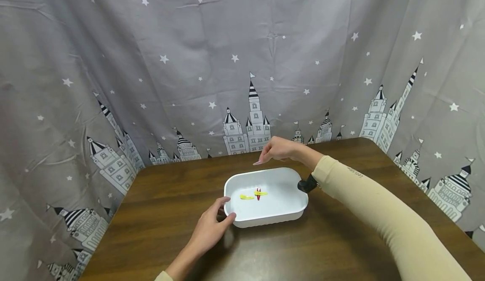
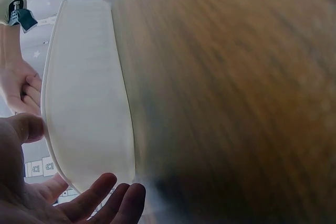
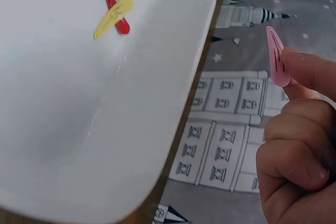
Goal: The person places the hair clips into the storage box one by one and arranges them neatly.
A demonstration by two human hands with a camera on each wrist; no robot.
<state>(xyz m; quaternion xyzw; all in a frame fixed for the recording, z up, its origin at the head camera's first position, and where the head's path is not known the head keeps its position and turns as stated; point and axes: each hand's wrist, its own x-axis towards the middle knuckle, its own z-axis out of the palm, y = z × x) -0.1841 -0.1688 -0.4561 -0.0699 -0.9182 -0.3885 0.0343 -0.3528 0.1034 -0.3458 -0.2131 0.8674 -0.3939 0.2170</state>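
Note:
In the head view a white plastic tub [image 1: 265,220] stands on the table. My left hand [image 1: 210,226] holds its near left corner, thumb and fingers at the rim; the left wrist view shows the thumb [image 2: 32,128] at the tub's edge. Beyond the far rim, my right hand [image 1: 282,148] pinches a pink snap hair clip [image 3: 276,59] between thumb and forefinger, the other fingers curled in. Inside the tub lie a red hair clip [image 3: 123,27], a yellow hair clip [image 3: 112,18] crossed over it, and a second yellow hair clip [image 1: 247,197] beside them.
The tub rests on a dark brown wooden table [image 1: 170,201]. Behind the table hangs a grey curtain [image 1: 212,32] printed with castles and stars. A black wrist strap [image 1: 308,184] on the right forearm overlaps the tub's right end in the head view.

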